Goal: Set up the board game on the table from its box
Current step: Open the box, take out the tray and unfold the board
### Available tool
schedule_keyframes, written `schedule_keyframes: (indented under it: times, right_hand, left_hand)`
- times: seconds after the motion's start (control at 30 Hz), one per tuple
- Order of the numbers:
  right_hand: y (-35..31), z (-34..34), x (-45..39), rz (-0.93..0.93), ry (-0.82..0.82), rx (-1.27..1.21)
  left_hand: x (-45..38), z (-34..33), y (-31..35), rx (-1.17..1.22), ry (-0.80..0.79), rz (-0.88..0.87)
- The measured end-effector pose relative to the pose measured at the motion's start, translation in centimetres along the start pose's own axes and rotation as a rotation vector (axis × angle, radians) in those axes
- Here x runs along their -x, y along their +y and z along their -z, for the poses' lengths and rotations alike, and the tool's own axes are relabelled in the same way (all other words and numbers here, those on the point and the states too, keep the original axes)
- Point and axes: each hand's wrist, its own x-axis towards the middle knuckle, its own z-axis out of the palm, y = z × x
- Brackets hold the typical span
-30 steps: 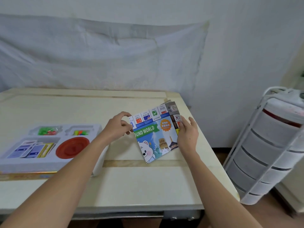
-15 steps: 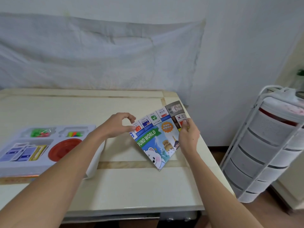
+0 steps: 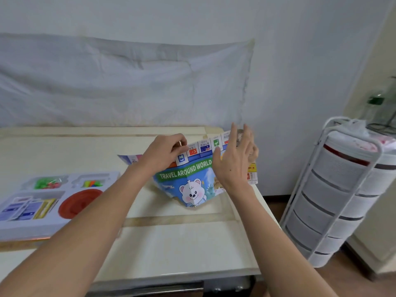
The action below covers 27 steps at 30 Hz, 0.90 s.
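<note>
A folded paper game board (image 3: pixel 192 181) printed "TRAVEL AROUND WORLD" with a white bear is partly unfolded above the right half of the table (image 3: pixel 171 239). My left hand (image 3: pixel 165 151) pinches its upper edge near the flag squares. My right hand (image 3: pixel 233 159) is in front of the board's right part with fingers spread and straight; it is blurred and I cannot see whether it touches the paper. The open game box tray (image 3: pixel 64 224) lies at the left with cards (image 3: pixel 23 209), a red disc (image 3: pixel 80 202) and small green and coloured pieces (image 3: pixel 46 183).
A white tiered drawer rack (image 3: pixel 334 200) stands on the floor right of the table. A pale cloth (image 3: pixel 120 82) hangs on the wall behind. The table's right edge lies just under the board's right flap.
The board has opened out wider, a left flap now showing. My right hand let go of its right edge and lifted with fingers spread. The left hand kept its pinch.
</note>
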Motion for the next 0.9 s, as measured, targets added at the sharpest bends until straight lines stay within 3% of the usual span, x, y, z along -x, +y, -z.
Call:
schedule_keyframes:
  times: [0.17,0.37,0.53,0.9]
  right_hand:
    - [-1.2,0.4,-0.8,0.322,-0.023,0.105]
    - [-0.8,1.9,-1.4,0.272,-0.113,0.154]
    - [-0.9,1.8,-2.7,0.266,-0.209,0.228]
    - [3.6,-7.7,-1.2,0.172,-0.530,0.343]
  left_hand:
    - [-0.5,-0.4,1.7,-0.069,0.009,-0.079]
    - [-0.7,1.2,1.9,-0.159,-0.125,0.011]
    - [-1.9,1.2,1.6,-0.154,-0.127,0.005]
    - [-1.3,-9.0,-6.4,-0.098,-0.271,0.149]
